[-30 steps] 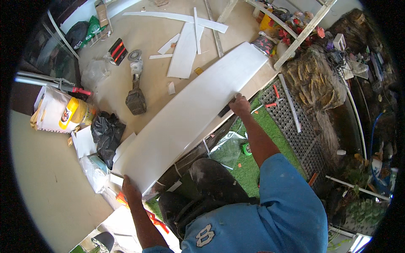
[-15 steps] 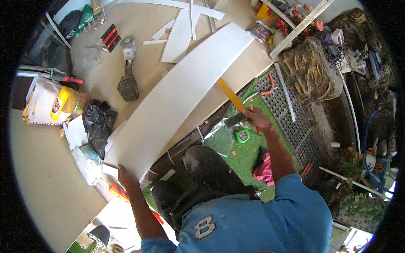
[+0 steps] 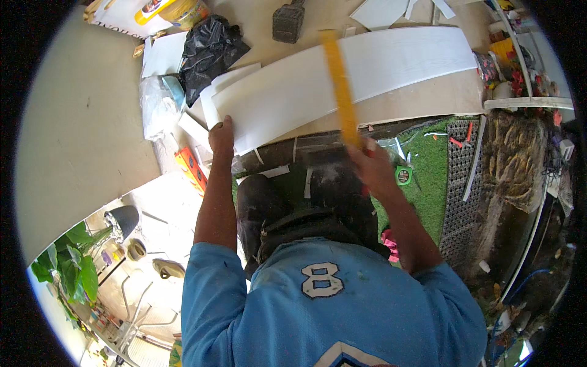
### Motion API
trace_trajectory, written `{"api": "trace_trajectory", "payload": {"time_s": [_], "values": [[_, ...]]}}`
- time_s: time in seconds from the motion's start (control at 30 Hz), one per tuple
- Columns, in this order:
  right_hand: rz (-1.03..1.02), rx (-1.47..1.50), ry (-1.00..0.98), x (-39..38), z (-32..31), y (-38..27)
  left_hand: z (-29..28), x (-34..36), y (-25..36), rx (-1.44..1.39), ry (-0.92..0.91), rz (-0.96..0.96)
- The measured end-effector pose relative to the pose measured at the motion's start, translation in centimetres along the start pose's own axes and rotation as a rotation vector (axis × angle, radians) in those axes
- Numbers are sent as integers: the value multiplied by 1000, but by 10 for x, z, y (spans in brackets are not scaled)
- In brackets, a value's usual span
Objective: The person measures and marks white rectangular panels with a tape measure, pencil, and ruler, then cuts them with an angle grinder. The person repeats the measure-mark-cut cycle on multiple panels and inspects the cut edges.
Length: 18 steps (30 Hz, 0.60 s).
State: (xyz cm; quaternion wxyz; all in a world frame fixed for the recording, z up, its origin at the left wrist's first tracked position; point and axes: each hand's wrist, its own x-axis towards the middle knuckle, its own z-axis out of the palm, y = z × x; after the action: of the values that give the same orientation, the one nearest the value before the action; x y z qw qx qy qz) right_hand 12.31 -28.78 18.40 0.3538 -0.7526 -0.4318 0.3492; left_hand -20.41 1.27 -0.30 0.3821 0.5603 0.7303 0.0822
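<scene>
A long, curved white panel lies across the work surface in front of me. My left hand is closed at its near left end, thumb on top, beside a short white strip. In my right hand is a yellow-bladed try square, blurred by motion. Its blade rises over the panel's middle, and my fingers hide part of its dark stock. Something small and red shows by the right fingers, too smeared to name.
Left of the panel are a black plastic bag, a clear plastic bag and an orange-red box. A power tool lies beyond. On the green turf sits a green tape measure, near a perforated mat.
My view has turned, so the panel now runs more sideways. My right hand has moved left with the try square, whose blade has swung upright over the panel. The left hand stays at the panel's end.
</scene>
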Motion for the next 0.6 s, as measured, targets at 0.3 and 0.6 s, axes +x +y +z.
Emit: {"api": "trace_trajectory", "payload": {"time_s": [0.3, 0.6], "values": [[285, 592, -261, 97, 183, 41, -21, -53, 66, 505, 319, 485], [561, 657, -131, 83, 201, 61, 31, -39, 66, 521, 50, 933]]}}
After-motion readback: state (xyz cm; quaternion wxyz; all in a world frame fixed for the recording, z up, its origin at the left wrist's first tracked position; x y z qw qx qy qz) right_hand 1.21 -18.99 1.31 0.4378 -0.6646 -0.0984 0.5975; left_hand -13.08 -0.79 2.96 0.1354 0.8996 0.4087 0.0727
